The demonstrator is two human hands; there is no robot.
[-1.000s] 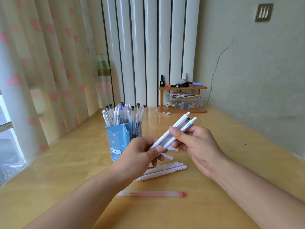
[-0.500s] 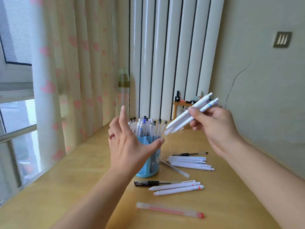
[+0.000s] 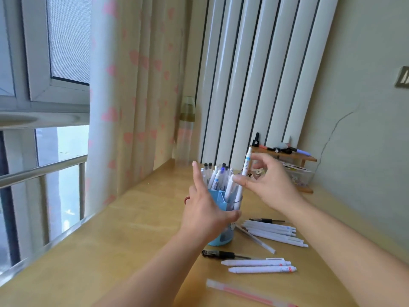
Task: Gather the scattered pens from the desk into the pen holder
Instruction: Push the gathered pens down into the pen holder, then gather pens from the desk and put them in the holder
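Observation:
The blue pen holder [image 3: 221, 239] stands on the wooden desk [image 3: 132, 229], crowded with upright pens. My left hand [image 3: 203, 210] cups its near side, thumb across the front and fingers raised. My right hand [image 3: 273, 185] pinches white pens [image 3: 246, 166] that stand upright with their lower ends inside the holder's clear right compartment. Loose on the desk to the right lie several white pens [image 3: 273, 232], a clear pen [image 3: 254, 239] and a thin black pen [image 3: 265, 220]. Nearer me lie a black pen [image 3: 223, 254], two white pens [image 3: 259, 265] and a pink pen [image 3: 243, 292].
A small wooden shelf [image 3: 287, 155] with markers and a clear box of clips [image 3: 299, 176] sits at the back right against the wall. A tall bottle [image 3: 187, 134] stands behind the holder by the curtain [image 3: 132, 96]. The window is at the left.
My right hand has come down and left, turning the white pens upright and lowering their ends into the holder. My left hand has closed in around the holder. The view has swung left.

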